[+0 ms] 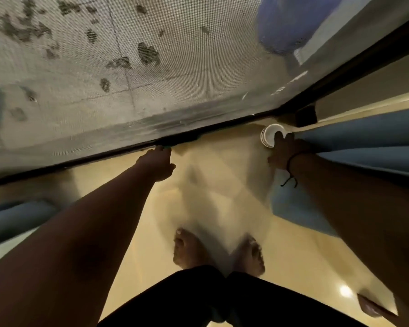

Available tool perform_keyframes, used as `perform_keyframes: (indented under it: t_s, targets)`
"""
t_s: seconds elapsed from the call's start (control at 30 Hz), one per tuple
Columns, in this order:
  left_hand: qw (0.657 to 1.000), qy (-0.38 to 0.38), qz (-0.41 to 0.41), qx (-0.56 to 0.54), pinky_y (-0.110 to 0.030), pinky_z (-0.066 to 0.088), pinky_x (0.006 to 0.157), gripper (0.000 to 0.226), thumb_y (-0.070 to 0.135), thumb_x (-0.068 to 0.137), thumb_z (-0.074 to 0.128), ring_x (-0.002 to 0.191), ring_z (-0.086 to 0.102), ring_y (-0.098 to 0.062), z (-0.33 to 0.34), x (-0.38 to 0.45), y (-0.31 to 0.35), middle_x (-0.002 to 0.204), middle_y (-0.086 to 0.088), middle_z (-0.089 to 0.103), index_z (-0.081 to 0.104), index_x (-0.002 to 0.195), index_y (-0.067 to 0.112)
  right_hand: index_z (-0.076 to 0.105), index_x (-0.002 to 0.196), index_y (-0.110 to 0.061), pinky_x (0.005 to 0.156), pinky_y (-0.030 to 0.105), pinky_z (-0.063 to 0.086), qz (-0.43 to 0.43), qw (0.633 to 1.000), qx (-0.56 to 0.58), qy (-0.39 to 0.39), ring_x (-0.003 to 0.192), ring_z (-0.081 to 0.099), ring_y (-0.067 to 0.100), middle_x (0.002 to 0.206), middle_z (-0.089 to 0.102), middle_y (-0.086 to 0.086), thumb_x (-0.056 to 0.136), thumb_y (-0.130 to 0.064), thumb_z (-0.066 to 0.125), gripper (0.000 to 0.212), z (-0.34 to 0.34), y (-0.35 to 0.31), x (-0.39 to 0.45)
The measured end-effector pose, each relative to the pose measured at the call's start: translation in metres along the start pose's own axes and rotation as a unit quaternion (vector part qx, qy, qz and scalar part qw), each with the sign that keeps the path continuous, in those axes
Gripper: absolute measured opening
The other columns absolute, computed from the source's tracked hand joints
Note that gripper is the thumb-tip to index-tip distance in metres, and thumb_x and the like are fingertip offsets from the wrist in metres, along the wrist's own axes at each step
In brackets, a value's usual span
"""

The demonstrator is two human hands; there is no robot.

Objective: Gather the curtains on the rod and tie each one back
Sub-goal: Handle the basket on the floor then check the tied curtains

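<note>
Blue curtain (pixel 364 147), soft thick folds running lengthwise away from window frame (pixel 222 128). Right hand (pixel 281 149) gripping its edge; left hand (pixel 157 161) open, fingertips at frame.

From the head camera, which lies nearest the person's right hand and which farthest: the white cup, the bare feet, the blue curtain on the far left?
Measured from the right hand:
1. White cup: on the floor by the window frame, just beyond the fingertips.
2. Bare feet: lower centre, on the tan floor.
3. Left blue curtain: at the far left edge, past the left arm.
</note>
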State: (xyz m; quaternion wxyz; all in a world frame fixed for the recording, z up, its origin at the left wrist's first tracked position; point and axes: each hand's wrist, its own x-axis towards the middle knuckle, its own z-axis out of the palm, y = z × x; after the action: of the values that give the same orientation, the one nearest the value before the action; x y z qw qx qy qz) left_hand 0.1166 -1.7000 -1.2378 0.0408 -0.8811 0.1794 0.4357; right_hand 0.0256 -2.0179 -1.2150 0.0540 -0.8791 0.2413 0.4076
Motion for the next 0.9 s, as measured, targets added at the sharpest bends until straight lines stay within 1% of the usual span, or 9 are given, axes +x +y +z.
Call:
perform_keyframes:
  t_s: [0.13, 0.23, 0.3, 0.43, 0.53, 0.6, 0.7, 0.83, 0.9]
  targets:
    - [1.0, -0.002, 0.002, 0.023, -0.043, 0.043, 0.101, 0.058, 0.033, 0.093, 0.052, 0.13, 0.043, -0.033, 0.007, 0.028, 0.003, 0.148, -0.013, 0.036, 0.032, 0.143, 0.011, 0.012, 0.148, -0.016, 0.1, 0.047, 0.04, -0.021, 0.996, 0.085, 0.019, 0.13, 0.036, 0.042, 0.147, 0.024, 0.021, 0.082, -0.033, 0.064, 0.085, 0.01, -0.009, 0.024]
    - [0.997, 0.046, 0.001, 0.058, -0.044, 0.048, 0.088, 0.041, 0.02, 0.095, 0.048, 0.117, 0.053, -0.034, 0.013, 0.039, 0.009, 0.134, -0.016, 0.05, 0.043, 0.133, 0.008, 0.004, 0.15, -0.022, 0.107, 0.051, 0.033, -0.01, 0.997, 0.076, 0.033, 0.138, 0.022, 0.044, 0.154, 0.006, 0.021, 0.081, -0.035, 0.066, 0.094, 0.019, -0.008, 0.038]
    - [0.994, 0.093, -0.002, 0.062, -0.043, 0.049, 0.078, 0.032, 0.01, 0.094, 0.044, 0.106, 0.058, -0.036, 0.019, 0.04, 0.014, 0.122, -0.018, 0.055, 0.044, 0.126, 0.006, 0.003, 0.151, -0.021, 0.109, 0.05, 0.031, 0.0, 0.996, 0.071, 0.054, 0.138, 0.02, 0.045, 0.154, 0.001, 0.023, 0.082, -0.032, 0.066, 0.094, 0.019, -0.007, 0.042]
    - [0.991, 0.124, 0.005, 0.048, -0.045, 0.048, 0.071, 0.036, -0.002, 0.09, 0.04, 0.099, 0.057, -0.041, 0.034, 0.038, 0.018, 0.115, -0.024, 0.053, 0.036, 0.125, 0.004, 0.025, 0.143, -0.008, 0.103, 0.048, 0.036, -0.032, 0.994, 0.019, 0.104, 0.133, 0.029, 0.044, 0.148, 0.018, 0.021, 0.089, -0.019, 0.059, 0.065, 0.014, -0.01, 0.036]
    - [0.991, 0.111, 0.008, 0.078, -0.046, 0.047, 0.078, 0.042, 0.003, 0.092, 0.041, 0.11, 0.052, -0.039, 0.042, 0.043, 0.012, 0.122, -0.023, 0.051, 0.031, 0.132, 0.006, 0.029, 0.139, -0.014, 0.098, 0.049, 0.043, -0.021, 0.993, 0.05, 0.104, 0.122, 0.043, 0.046, 0.145, 0.022, 0.023, 0.084, -0.016, 0.061, 0.063, 0.023, -0.012, 0.038]
    - [0.99, 0.097, 0.002, 0.101, -0.045, 0.047, 0.08, 0.044, 0.009, 0.093, 0.044, 0.114, 0.049, -0.036, 0.047, 0.041, 0.009, 0.127, -0.02, 0.05, 0.03, 0.135, 0.008, 0.028, 0.142, -0.016, 0.097, 0.049, 0.045, -0.052, 0.993, 0.046, 0.097, 0.118, 0.047, 0.045, 0.144, 0.025, 0.022, 0.086, -0.013, 0.057, 0.063, 0.033, -0.016, 0.033]
    - [0.992, 0.065, -0.018, 0.103, -0.046, 0.05, 0.078, 0.042, 0.01, 0.092, 0.048, 0.108, 0.053, -0.034, 0.064, 0.029, 0.008, 0.126, -0.017, 0.05, 0.034, 0.132, 0.008, 0.032, 0.141, -0.017, 0.092, 0.046, 0.046, -0.116, 0.986, -0.017, 0.123, 0.114, 0.049, 0.042, 0.141, 0.031, 0.021, 0.09, -0.01, 0.048, 0.053, 0.05, -0.027, 0.009]
    - [0.998, 0.033, -0.05, -0.03, -0.042, 0.044, 0.071, 0.03, 0.012, 0.091, 0.043, 0.099, 0.057, -0.04, 0.08, -0.012, 0.009, 0.116, -0.018, 0.049, 0.042, 0.12, 0.006, 0.037, 0.137, -0.017, 0.087, 0.045, 0.045, -0.219, 0.968, -0.067, 0.104, 0.105, 0.052, 0.039, 0.132, 0.04, 0.018, 0.088, -0.011, 0.05, 0.051, 0.075, -0.044, -0.044]
    - [0.99, 0.039, -0.066, -0.119, -0.038, 0.041, 0.071, 0.027, 0.015, 0.089, 0.046, 0.097, 0.056, -0.041, 0.084, -0.032, 0.014, 0.112, -0.018, 0.049, 0.047, 0.114, 0.005, 0.035, 0.138, -0.018, 0.086, 0.044, 0.045, -0.227, 0.969, -0.056, 0.076, 0.104, 0.053, 0.038, 0.131, 0.04, 0.017, 0.086, -0.012, 0.054, 0.056, 0.085, -0.045, -0.066]
